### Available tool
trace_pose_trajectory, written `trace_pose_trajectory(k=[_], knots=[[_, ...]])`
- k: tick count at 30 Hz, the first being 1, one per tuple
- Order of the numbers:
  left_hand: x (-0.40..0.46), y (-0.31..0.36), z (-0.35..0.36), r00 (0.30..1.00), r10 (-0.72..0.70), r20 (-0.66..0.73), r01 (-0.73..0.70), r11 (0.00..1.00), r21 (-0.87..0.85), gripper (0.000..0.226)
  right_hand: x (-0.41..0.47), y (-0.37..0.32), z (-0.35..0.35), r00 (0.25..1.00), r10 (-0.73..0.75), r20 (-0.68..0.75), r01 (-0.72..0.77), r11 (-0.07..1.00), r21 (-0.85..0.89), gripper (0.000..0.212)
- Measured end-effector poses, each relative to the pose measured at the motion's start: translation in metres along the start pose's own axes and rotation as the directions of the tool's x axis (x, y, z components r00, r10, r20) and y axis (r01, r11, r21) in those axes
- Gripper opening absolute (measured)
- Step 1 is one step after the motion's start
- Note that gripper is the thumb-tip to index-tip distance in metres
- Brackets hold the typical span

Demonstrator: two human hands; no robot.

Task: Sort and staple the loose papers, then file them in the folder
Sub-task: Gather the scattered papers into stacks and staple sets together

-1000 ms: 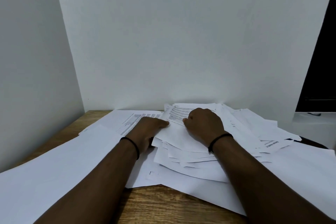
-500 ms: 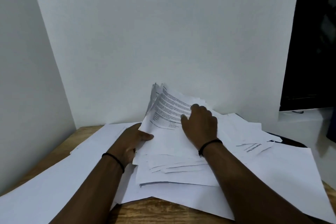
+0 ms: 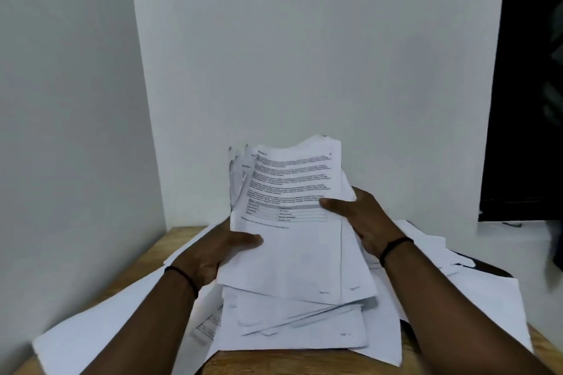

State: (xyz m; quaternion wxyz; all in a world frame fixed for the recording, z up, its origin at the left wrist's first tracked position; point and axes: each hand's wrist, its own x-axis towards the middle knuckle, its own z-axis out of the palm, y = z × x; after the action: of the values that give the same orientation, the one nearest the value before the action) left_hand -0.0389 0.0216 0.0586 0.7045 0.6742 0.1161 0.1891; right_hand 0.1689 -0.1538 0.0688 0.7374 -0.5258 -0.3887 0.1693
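Observation:
A thick, uneven stack of printed papers (image 3: 292, 246) stands tilted up off the table, its top sheet showing text and a small table. My left hand (image 3: 219, 253) grips the stack's left edge with the thumb on the front. My right hand (image 3: 362, 219) grips the right edge, thumb across the printed sheet. More loose papers (image 3: 292, 329) lie spread flat under and around the raised stack. No stapler or folder can be made out; a dark edge (image 3: 484, 268) peeks from under sheets at the right.
The wooden table (image 3: 304, 364) sits in a corner between two white walls. Large white sheets (image 3: 100, 326) cover its left side and more (image 3: 475, 307) cover the right. A dark opening (image 3: 530, 85) is at the far right.
Both hands have lifted the stack from lying flat on the pile to a raised, tilted position. The right hand moved from on top of the sheets to the stack's right edge.

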Motion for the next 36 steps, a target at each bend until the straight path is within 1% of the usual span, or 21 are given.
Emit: trace_pose_trajectory(k=[2, 4, 6, 8, 9, 11, 13, 14, 17, 20, 22, 24, 25, 28, 30, 31, 33, 35, 36], knots=[[-0.004, 0.017, 0.001, 0.999, 0.047, 0.005, -0.047, 0.999, 0.01, 0.047, -0.004, -0.015, 0.004, 0.995, -0.1, -0.027, 0.1, 0.995, -0.029, 0.033], [-0.008, 0.037, 0.0, 0.991, 0.137, 0.002, -0.137, 0.99, 0.031, 0.043, -0.006, -0.031, 0.004, 0.981, -0.182, -0.062, 0.177, 0.981, -0.078, 0.032], [-0.011, 0.056, 0.0, 0.972, 0.232, -0.039, -0.23, 0.972, 0.055, 0.039, -0.012, -0.045, 0.006, 0.967, -0.247, -0.056, 0.236, 0.96, -0.148, 0.038], [-0.015, 0.064, 0.001, 0.951, 0.292, -0.099, -0.29, 0.956, 0.033, 0.04, -0.023, -0.051, 0.007, 0.975, -0.222, -0.014, 0.215, 0.957, -0.194, 0.053], [-0.015, 0.063, 0.001, 0.944, 0.308, -0.118, -0.308, 0.951, 0.025, 0.041, -0.031, -0.051, 0.008, 0.982, -0.191, 0.006, 0.189, 0.964, -0.187, 0.05], [-0.02, 0.049, 0.005, 0.939, 0.313, -0.143, -0.314, 0.949, 0.015, 0.041, -0.049, -0.04, 0.009, 0.987, -0.158, 0.04, 0.162, 0.973, -0.161, 0.037], [-0.024, 0.031, 0.01, 0.935, 0.311, -0.172, -0.316, 0.949, -0.003, 0.037, -0.064, -0.023, 0.011, 0.988, -0.155, 0.016, 0.156, 0.979, -0.132, 0.031], [-0.024, 0.025, 0.012, 0.931, 0.315, -0.187, -0.322, 0.947, -0.006, 0.036, -0.068, -0.017, 0.013, 0.985, -0.174, -0.02, 0.17, 0.978, -0.12, 0.031], [-0.025, 0.025, 0.015, 0.908, 0.352, -0.227, -0.354, 0.935, 0.035, 0.035, -0.07, -0.012, 0.019, 0.971, -0.224, -0.084, 0.218, 0.973, -0.072, 0.039], [-0.024, 0.048, 0.018, 0.872, 0.416, -0.258, -0.412, 0.909, 0.072, 0.032, -0.064, -0.034, 0.027, 0.948, -0.297, -0.115, 0.292, 0.955, -0.059, 0.04], [-0.025, 0.064, 0.019, 0.854, 0.446, -0.269, -0.443, 0.893, 0.075, 0.032, -0.057, -0.053, 0.032, 0.931, -0.349, -0.111, 0.343, 0.937, -0.069, 0.04], [-0.028, 0.071, 0.018, 0.852, 0.444, -0.276, -0.444, 0.894, 0.067, 0.034, -0.055, -0.064, 0.035, 0.925, -0.37, -0.092, 0.366, 0.929, -0.057, 0.044], [-0.03, 0.069, 0.016, 0.86, 0.434, -0.27, -0.43, 0.9, 0.076, 0.036, -0.055, -0.062, 0.034, 0.93, -0.36, -0.077, 0.358, 0.933, -0.039, 0.046], [-0.039, 0.045, 0.008, 0.9, 0.369, -0.233, -0.351, 0.929, 0.119, 0.049, -0.066, -0.036, 0.026, 0.969, -0.246, -0.005, 0.246, 0.969, 0.034, 0.05], [-0.042, 0.03, 0.006, 0.909, 0.354, -0.221, -0.342, 0.935, 0.091, 0.06, -0.073, -0.017, 0.022, 0.979, -0.204, 0.003, 0.204, 0.979, -0.012, 0.047], [-0.043, 0.027, 0.008, 0.908, 0.358, -0.219, -0.348, 0.934, 0.084, 0.062, -0.076, -0.013, 0.024, 0.976, -0.217, -0.001, 0.217, 0.975, -0.042, 0.043], [-0.043, 0.031, 0.017, 0.901, 0.383, -0.202, -0.373, 0.924, 0.089, 0.051, -0.076, -0.018, 0.033, 0.962, -0.27, -0.032, 0.266, 0.96, -0.091, 0.039], [-0.043, 0.046, 0.025, 0.889, 0.403, -0.219, -0.39, 0.915, 0.1, 0.035, -0.071, -0.034, 0.041, 0.943, -0.326, -0.067, 0.318, 0.942, -0.103, 0.041], [-0.043, 0.056, 0.027, 0.881, 0.413, -0.23, -0.4, 0.911, 0.102, 0.031, -0.069, -0.043, 0.043, 0.935, -0.346, -0.08, 0.337, 0.936, -0.106, 0.042]])
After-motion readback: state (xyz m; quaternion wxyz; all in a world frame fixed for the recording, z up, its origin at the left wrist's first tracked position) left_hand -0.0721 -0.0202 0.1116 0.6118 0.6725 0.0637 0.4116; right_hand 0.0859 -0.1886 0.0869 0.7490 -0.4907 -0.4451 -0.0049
